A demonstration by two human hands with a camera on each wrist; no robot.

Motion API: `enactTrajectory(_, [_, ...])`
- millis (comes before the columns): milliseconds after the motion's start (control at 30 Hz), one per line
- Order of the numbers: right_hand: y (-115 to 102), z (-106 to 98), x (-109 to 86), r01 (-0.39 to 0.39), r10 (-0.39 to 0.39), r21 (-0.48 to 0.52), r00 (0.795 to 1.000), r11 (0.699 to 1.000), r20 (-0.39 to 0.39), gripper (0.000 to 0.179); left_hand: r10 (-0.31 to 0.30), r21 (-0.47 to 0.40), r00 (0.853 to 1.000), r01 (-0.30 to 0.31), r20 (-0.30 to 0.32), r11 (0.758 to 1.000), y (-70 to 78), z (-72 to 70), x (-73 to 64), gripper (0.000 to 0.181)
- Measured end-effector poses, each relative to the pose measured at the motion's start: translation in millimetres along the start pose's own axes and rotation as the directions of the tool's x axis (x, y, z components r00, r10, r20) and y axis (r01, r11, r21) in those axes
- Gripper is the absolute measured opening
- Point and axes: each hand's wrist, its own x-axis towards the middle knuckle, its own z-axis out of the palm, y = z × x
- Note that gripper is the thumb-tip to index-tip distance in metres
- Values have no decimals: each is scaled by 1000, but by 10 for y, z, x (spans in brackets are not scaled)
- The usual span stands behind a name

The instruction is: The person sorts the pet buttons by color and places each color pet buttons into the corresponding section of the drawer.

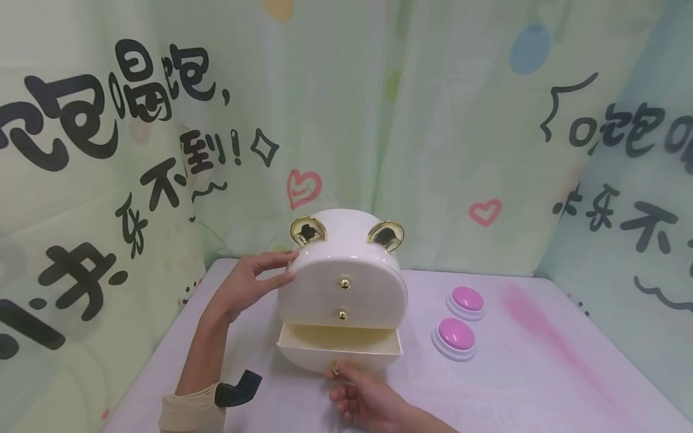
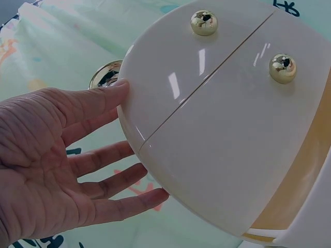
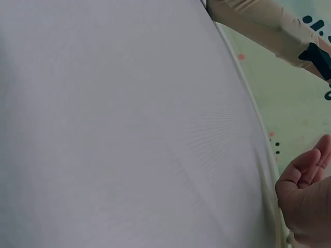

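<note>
A glossy white rounded desktop drawer box [image 1: 316,294] stands on the table, with two gold ear-shaped pieces [image 1: 308,231] on top. Two gold knobs [image 2: 283,68] mark its closed upper drawers. Its bottom drawer [image 1: 303,357] is pulled out, and the part of its inside that shows is bare. My left hand [image 1: 246,288] steadies the box's left side, thumb at the front edge and the other fingers extended along the side. With thumb and fingers, my right hand [image 1: 370,397] pinches the bottom drawer's gold knob [image 1: 335,368]; the right wrist view does not show the knob clearly.
Two pink push buttons [image 1: 456,334] on white bases lie to the right of the box. A pale cloth [image 1: 520,361] with a pink smear covers the table. Green printed curtains [image 1: 433,150] rise behind and at both sides.
</note>
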Motion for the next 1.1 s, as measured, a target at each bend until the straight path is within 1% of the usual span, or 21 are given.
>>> enactTrajectory(167, [68, 31, -69, -7, 6, -43, 1000, 999, -23, 28, -1, 0, 1000, 1, 0, 1000, 1, 0, 2, 45])
enactTrajectory(400, [122, 61, -184, 35, -35, -138, 999, 990, -2, 39, -9, -9, 1000, 9, 3, 1000, 7, 1, 1, 45])
enactTrajectory(533, [117, 91, -253, 7, -9, -162, 1000, 987, -14, 42, -9, -4, 1000, 9, 2, 1000, 13, 4, -2, 46])
enactTrajectory(667, [121, 96, -304, -24, 25, -152, 1000, 988, 5, 43, -7, -2, 1000, 7, 3, 1000, 15, 7, -4, 46])
enactTrajectory(867, [155, 86, -342, -20, 26, -130, 998, 991, 49, 46, -9, 1, 1000, 9, 5, 1000, 5, 3, 0, 46])
enactTrajectory(1100, [234, 105, -359, -27, 31, -136, 999, 990, 28, 53, -20, 6, 1000, 20, 5, 1000, -4, 2, 3, 47])
